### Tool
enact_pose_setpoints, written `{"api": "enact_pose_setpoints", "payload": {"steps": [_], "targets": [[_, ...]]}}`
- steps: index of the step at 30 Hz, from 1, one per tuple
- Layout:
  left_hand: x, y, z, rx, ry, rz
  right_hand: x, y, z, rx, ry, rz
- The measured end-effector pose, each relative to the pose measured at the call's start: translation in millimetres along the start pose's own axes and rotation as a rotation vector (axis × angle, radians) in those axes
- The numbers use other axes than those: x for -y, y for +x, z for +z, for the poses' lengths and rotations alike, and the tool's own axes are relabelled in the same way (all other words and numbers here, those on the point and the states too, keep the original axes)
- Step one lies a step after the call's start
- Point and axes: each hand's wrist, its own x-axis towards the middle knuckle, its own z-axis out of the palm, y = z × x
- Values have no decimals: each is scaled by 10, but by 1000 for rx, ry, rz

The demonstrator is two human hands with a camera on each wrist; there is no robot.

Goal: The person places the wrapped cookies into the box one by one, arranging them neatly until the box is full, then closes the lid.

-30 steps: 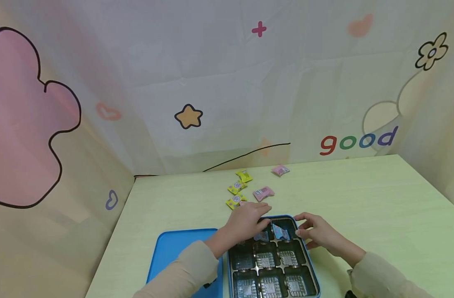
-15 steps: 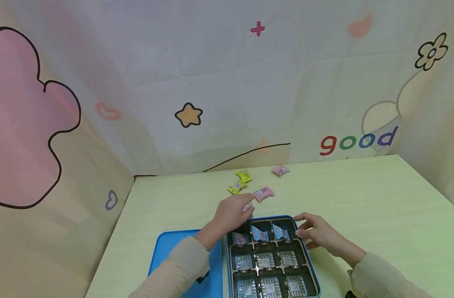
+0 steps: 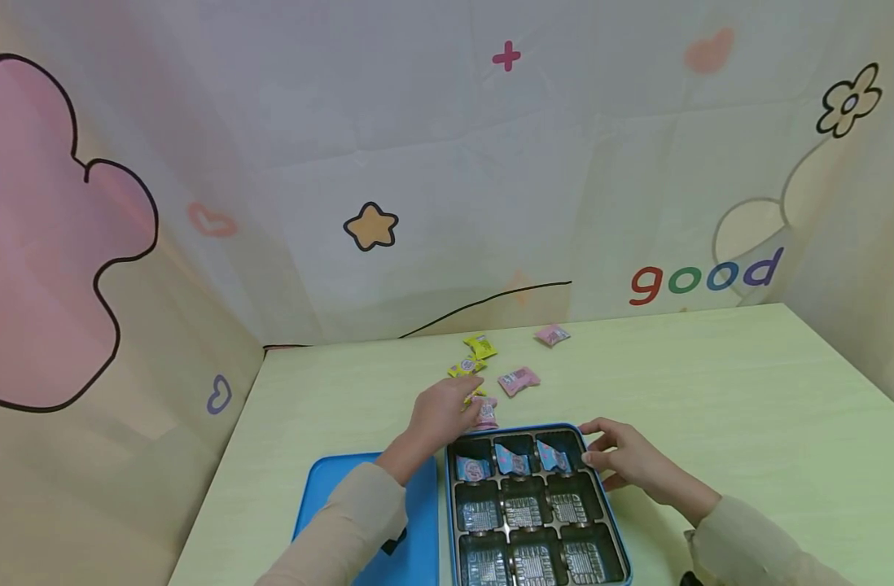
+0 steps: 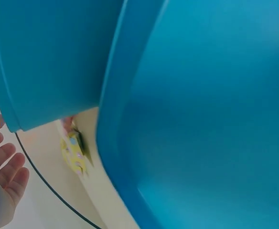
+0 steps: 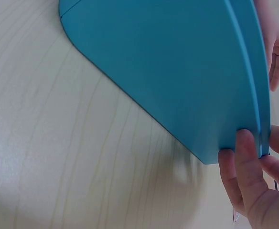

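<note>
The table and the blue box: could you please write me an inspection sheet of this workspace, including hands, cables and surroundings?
Surface: pale table with light grain.
Job's things: blue box with black sectioned insert; three blue sweets in its far row; three yellow sweets and three pink sweets beyond it; blue panel at its left.
Clutter: nothing seen besides these.
Left hand: at the nearest yellow sweet, partly hiding it; contact unclear.
Right hand: holds the box's rim near its far right corner.
Cables: nothing seen.
Surroundings: printed backdrop with star, hearts, flower and "good".
</note>
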Motion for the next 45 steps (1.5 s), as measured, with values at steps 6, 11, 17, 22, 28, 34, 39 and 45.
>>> {"api": "enact_pose_setpoints", "payload": {"steps": [6,11,17,22,28,34,39,45], "targets": [[69,10,61,3,-9,-34,-1,1,2,-4,1,2],[100,5,91,29,-21,-61,15,-7,5,-10,2,6],[133,22,144,79,-48,-125,23,-5,9,-10,8,9],[157,41,187,76,-68,-134,23,-7,1,-13,2,9],[184,63,224,90,-61,-159,29,-9,-1,-12,4,8],[212,73,260,105,-37,-178,29,-6,-4,-9,8,8],[238,76,307,120,-32,-189,24,-4,-6,-9,12,12],[268,75,363,130,-37,-222,10,-2,-2,-7,12,16]]}}
